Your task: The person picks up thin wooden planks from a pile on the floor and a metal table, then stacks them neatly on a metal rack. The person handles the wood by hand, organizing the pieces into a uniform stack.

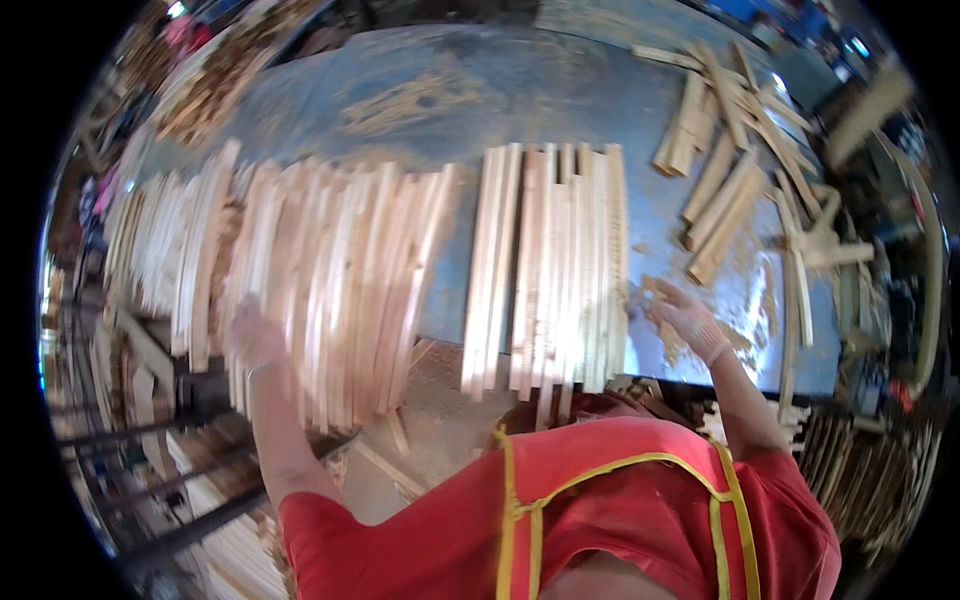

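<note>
My left hand (257,335), in a pale glove, rests at the left edge of a wide row of wooden strips (345,270). Motion blur smears its fingers, so their grip cannot be made out. A narrower group of pale strips (590,250) lies side by side in front of me, a gap splitting off a few at its left. Just right of that group, over the metal tabletop (480,90), my right hand (688,320) is gloved too, its fingers apart and pointing at the strips. Nothing shows in it.
Loose wooden pieces (725,200) are heaped crosswise at the far right. More strips (150,245) stand in a row at the far left. Sawdust (415,100) is scattered over the tabletop. Below its near edge, stacked wood (865,470) sits at the right and a dark metal frame (200,525) at the left.
</note>
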`<state>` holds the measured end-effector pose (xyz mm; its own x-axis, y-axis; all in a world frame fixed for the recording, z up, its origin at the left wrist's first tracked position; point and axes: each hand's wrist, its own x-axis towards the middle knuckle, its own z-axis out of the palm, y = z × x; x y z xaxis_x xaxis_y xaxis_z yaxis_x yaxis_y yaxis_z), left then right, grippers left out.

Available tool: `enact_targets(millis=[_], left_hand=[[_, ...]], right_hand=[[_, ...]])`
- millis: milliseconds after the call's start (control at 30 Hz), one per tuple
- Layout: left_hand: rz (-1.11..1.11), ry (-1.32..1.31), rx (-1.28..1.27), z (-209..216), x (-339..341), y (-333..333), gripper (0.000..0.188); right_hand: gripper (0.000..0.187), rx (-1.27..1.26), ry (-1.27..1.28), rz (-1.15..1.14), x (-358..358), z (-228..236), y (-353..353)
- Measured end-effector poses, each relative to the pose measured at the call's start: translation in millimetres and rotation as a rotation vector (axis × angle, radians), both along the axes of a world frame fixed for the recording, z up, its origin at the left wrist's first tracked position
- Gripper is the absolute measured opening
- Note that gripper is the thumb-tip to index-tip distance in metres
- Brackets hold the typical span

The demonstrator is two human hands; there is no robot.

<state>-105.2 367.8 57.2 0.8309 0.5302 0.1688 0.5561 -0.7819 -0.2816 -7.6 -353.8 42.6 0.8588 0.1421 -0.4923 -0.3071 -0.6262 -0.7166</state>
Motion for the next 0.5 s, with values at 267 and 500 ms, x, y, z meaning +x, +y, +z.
enact_targets(millis=[267, 500], left_hand=[[-0.373, -0.062, -0.038, -34, 42, -182, 0.066], [-0.155, 0.287, -0.428, -46, 58, -372, 0.093]], right_hand=[[0.099, 0.309, 0.276, -0.079, 52, -62, 30], [0.117, 0.139, 0.186, 0.224, 46, -69, 101]])
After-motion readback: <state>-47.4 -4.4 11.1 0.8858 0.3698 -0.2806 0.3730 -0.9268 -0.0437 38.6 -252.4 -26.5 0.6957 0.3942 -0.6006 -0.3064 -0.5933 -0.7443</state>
